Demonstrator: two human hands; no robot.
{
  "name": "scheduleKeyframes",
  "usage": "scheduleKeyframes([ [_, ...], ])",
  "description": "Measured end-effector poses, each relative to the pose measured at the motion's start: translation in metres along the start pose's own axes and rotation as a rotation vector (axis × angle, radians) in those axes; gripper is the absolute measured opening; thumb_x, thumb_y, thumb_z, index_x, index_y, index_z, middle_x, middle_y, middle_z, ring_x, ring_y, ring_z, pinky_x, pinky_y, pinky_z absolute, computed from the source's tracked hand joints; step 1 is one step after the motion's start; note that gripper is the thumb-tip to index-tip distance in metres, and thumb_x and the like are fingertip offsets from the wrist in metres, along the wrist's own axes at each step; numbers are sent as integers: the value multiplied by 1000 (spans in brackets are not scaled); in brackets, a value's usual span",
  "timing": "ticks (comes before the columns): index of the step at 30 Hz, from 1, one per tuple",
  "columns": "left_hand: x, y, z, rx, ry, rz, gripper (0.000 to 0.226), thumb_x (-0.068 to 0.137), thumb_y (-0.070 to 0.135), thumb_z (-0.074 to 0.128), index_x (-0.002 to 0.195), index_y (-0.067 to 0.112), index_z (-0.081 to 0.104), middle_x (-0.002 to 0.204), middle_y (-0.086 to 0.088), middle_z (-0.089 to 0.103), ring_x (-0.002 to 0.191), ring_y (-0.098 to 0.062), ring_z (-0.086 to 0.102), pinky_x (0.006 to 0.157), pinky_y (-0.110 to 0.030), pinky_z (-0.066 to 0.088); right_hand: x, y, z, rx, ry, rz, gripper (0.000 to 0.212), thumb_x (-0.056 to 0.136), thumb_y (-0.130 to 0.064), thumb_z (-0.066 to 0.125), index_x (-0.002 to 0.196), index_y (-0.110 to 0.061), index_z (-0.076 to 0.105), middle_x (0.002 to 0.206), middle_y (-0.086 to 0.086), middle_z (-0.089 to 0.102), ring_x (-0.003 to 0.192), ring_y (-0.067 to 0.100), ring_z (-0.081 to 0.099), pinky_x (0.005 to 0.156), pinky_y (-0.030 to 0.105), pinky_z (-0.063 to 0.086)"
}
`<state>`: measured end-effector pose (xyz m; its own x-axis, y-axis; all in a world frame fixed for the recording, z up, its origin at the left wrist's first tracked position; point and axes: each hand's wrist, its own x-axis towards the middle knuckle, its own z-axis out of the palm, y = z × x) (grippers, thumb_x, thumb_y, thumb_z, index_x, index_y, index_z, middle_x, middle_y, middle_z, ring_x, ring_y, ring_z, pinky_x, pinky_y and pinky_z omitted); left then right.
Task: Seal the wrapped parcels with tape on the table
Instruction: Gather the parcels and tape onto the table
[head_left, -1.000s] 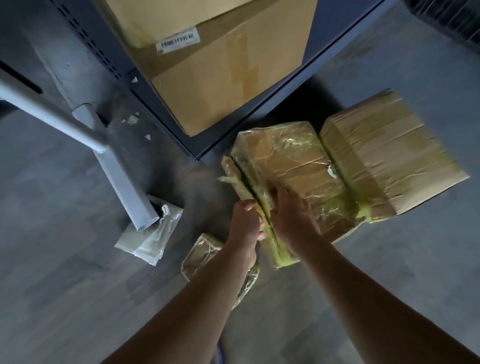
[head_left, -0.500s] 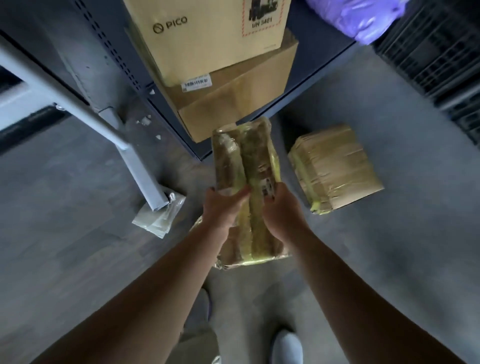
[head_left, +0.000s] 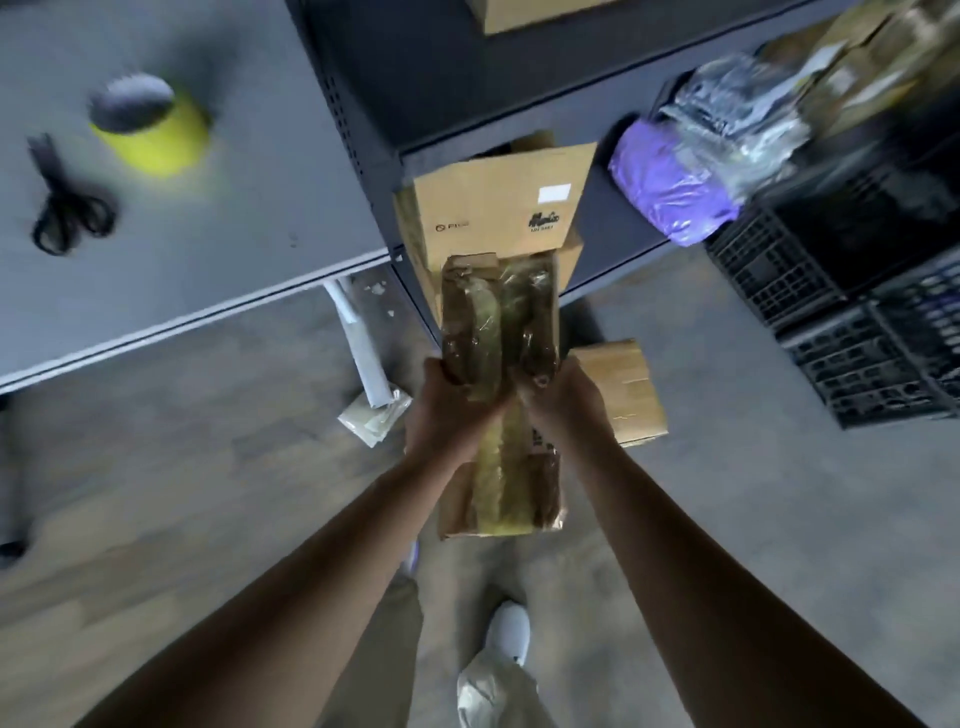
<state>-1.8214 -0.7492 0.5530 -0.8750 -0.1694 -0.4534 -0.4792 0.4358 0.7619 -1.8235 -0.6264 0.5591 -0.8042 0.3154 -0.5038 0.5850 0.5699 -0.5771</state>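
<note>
Two flat parcels wrapped in yellowish film (head_left: 501, 395) stand side by side on edge in the air in front of me, above the floor. My left hand (head_left: 447, 410) grips the left one and my right hand (head_left: 558, 402) grips the right one, both near the middle. On the grey table (head_left: 249, 218) at the upper left stands a yellow tape roll (head_left: 148, 124), with black scissors (head_left: 65, 208) beside it. Another taped brown parcel (head_left: 623, 389) lies on the floor just right of my hands.
A dark metal shelf (head_left: 431, 93) holds cardboard boxes (head_left: 498, 208) and a purple bag (head_left: 670, 187). Black crates (head_left: 857, 322) stand at right. A white table leg (head_left: 358, 348) and a small plastic bag (head_left: 371, 421) are on the floor. My white shoe (head_left: 509, 631) is below.
I have lifted the two film-wrapped parcels off the floor and stood up with them; the view rose, so the table top with tape and scissors came into sight.
</note>
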Motion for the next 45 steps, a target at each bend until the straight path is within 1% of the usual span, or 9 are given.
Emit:
scheduleKeyframes([
  [4, -43, 49, -50, -27, 87, 73, 52, 65, 45, 83, 96, 22, 47, 79, 12, 58, 72, -12, 60, 58, -28, 46, -53, -53, -42, -90, 106, -158, 59, 88, -56, 55, 123, -10, 44, 117, 14, 61, 104, 34, 59, 71, 35, 44],
  [12, -113, 128, -144, -97, 313, 196, 59, 69, 60, 73, 101, 16, 50, 89, 3, 63, 80, -19, 62, 66, -34, 52, -131, -159, -105, -234, 244, -480, 55, 89, -56, 54, 119, -11, 43, 112, 13, 65, 101, 34, 62, 66, 33, 35],
  [17, -131, 137, -215, -157, 373, 189, 48, 74, 47, 73, 100, 16, 46, 90, 2, 56, 85, -24, 59, 69, -37, 53, -160, -219, -104, -276, 198, -646, 58, 91, -49, 57, 128, -7, 41, 117, 17, 63, 106, 36, 60, 70, 34, 41],
  [21, -131, 122, -275, -161, 406, 202, 51, 71, 42, 75, 105, 17, 47, 95, 1, 59, 85, -21, 62, 60, -38, 58, -184, -267, -82, -268, 110, -714, 53, 92, -48, 56, 120, -5, 45, 118, 16, 59, 106, 34, 58, 69, 29, 35],
  [25, -126, 101, -342, -133, 466, 211, 47, 74, 35, 72, 106, 13, 47, 98, -1, 58, 88, -24, 59, 73, -37, 54, -207, -316, -45, -238, 41, -792, 47, 90, -52, 57, 108, -10, 45, 111, 12, 62, 98, 31, 60, 68, 31, 40],
  [31, -104, 71, -446, -119, 472, 264, 49, 77, 39, 74, 107, 15, 45, 93, 4, 55, 83, -19, 57, 54, -24, 42, -238, -396, 26, -223, 25, -836, 44, 91, -47, 58, 110, -9, 46, 106, 10, 63, 89, 25, 60, 68, 33, 47],
  [37, -74, 44, -524, -246, 338, 342, 60, 76, 47, 75, 119, 13, 51, 110, -5, 64, 89, -20, 67, 54, -31, 58, -252, -453, 87, -187, 43, -821, 47, 89, -48, 60, 110, -8, 49, 103, 10, 63, 95, 29, 60, 71, 33, 45],
  [41, -65, 33, -556, -339, 243, 401, 72, 63, 46, 78, 123, 17, 51, 107, -8, 66, 94, -23, 65, 74, -40, 58, -242, -483, 120, -114, 5, -799, 50, 89, -49, 59, 113, -5, 54, 105, 10, 65, 99, 29, 61, 77, 32, 45],
  [45, -44, 28, -585, -231, 251, 465, 40, 80, 9, 73, 104, 31, 50, 87, 15, 58, 78, -2, 57, 69, -12, 47, -224, -514, 155, -97, -25, -755, 45, 93, -44, 53, 118, -6, 52, 114, 14, 63, 106, 35, 59, 87, 39, 47],
])
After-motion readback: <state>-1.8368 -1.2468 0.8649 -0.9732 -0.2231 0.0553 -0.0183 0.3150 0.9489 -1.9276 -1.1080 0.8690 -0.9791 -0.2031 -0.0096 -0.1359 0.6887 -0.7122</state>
